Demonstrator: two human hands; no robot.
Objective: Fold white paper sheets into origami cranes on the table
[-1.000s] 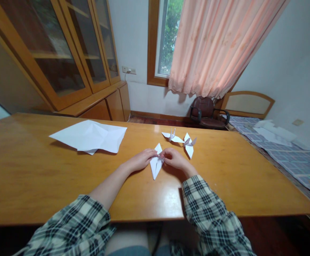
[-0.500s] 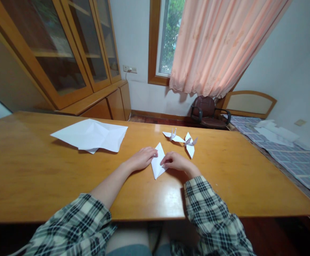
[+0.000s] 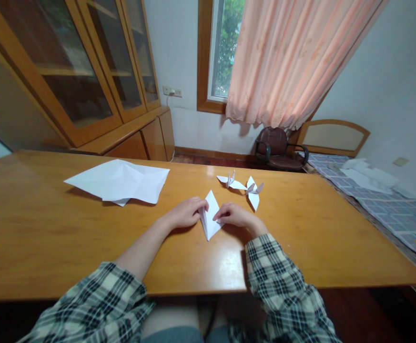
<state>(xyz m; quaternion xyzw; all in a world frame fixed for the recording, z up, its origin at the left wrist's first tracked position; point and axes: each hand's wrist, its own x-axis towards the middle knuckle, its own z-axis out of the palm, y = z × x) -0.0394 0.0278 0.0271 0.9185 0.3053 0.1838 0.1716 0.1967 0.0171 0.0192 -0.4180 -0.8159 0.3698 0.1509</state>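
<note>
A small piece of white folded paper [image 3: 210, 220], shaped like a kite, lies on the table between my hands. My left hand [image 3: 188, 212] pinches its left edge, where the layers stand slightly apart. On the right side of the paper, my right hand [image 3: 234, 214] has its fingers drawn together and pressed on the surface near the right corner. Beyond my hands sit two folded paper cranes, one crane [image 3: 231, 182] with its wings spread and another crane [image 3: 253, 192] to its right, close together.
A large creased white sheet [image 3: 122, 181] rests at the left on the wooden table [image 3: 86, 257]. Past the table's far edge are a glass-door cabinet [image 3: 104, 66], a brown armchair [image 3: 277, 145] and a bed [image 3: 368, 190] on the right.
My left fingers have shifted slightly left, and the paper's left edge now shows a gap between layers. My right hand stays on the paper. The whole view has shifted a little.
</note>
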